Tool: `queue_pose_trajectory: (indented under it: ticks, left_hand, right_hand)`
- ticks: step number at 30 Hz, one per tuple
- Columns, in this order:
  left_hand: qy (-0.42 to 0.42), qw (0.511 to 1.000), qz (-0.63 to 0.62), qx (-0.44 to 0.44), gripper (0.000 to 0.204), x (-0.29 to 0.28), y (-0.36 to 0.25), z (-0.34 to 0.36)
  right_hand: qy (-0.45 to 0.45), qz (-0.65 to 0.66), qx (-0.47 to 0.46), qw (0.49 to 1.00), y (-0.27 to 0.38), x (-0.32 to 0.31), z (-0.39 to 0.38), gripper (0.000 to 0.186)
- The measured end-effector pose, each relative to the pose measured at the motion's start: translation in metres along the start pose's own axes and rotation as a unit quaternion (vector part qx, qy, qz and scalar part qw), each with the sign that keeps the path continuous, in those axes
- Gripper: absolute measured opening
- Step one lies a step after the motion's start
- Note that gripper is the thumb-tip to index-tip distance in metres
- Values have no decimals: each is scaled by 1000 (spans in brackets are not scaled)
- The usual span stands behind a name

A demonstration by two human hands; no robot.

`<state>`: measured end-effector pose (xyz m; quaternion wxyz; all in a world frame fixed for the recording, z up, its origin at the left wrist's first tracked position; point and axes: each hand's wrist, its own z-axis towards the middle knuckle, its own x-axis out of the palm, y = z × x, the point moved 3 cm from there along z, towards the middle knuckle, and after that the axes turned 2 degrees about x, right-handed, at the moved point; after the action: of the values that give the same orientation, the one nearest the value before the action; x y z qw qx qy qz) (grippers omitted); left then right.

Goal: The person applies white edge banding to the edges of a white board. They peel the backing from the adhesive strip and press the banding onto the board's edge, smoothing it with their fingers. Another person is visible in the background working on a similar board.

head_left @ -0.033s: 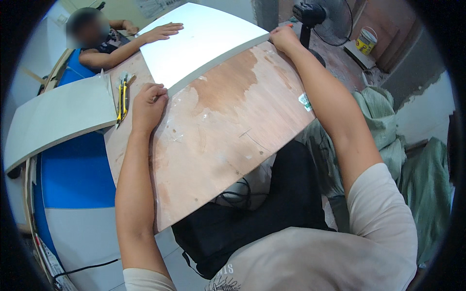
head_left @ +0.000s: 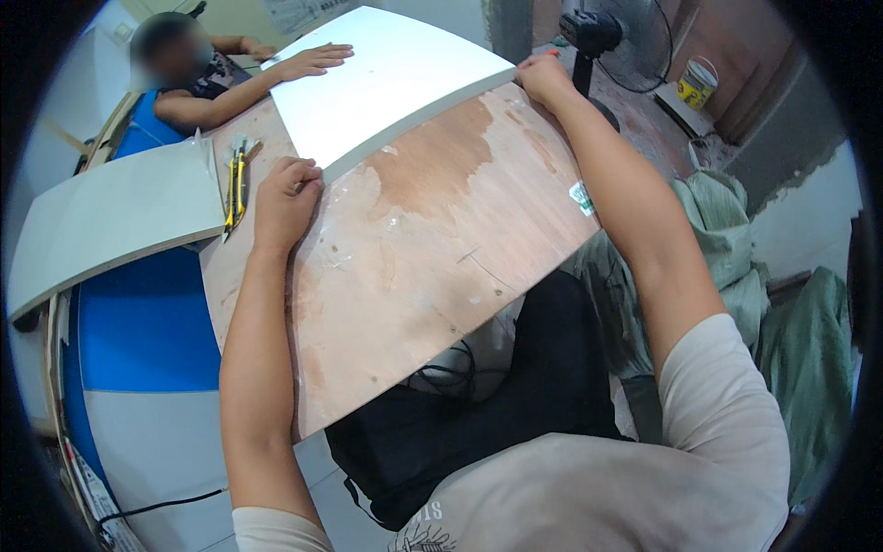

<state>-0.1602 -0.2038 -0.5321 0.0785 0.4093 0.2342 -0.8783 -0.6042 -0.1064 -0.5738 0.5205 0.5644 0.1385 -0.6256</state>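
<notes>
A white board [head_left: 386,78] lies on a worn plywood tabletop [head_left: 414,276], its long near edge toward me. My left hand [head_left: 287,204] is closed at the board's near left corner, fingers curled against it. At the far right corner, my right hand [head_left: 544,81] is closed too. A small orange tip [head_left: 554,52] shows just beyond my right fingers; what it belongs to is hidden. Across the table, another person's hand [head_left: 317,61] rests flat on top of the board.
Yellow-and-black utility knives [head_left: 236,189] lie left of my left hand, beside another pale panel [head_left: 120,207]. Clear film scraps [head_left: 336,253] are on the plywood. A black fan [head_left: 593,37] stands at the far right, near a yellow bucket [head_left: 696,85] and green sacks [head_left: 717,212].
</notes>
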Motion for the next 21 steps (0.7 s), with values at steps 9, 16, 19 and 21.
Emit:
queue_pose_trajectory:
  ticks: [9, 16, 19, 21]
  left_hand:
    - [-28, 992, -62, -107, 17, 0, 2, -2]
    - [-37, 990, -105, -84, 11, -1, 8, 0]
    - [-40, 990, -81, -104, 11, -6, 11, -5]
    - [-44, 984, -97, -141, 11, -8, 10, -5]
  right_hand:
    - [5, 144, 95, 985, -32, 15, 14, 25]
    - [6, 186, 100, 977, -46, 19, 20, 19]
    - [-5, 158, 92, 983, -21, 14, 7, 19]
    - [-9, 151, 79, 985, -24, 11, 8, 19]
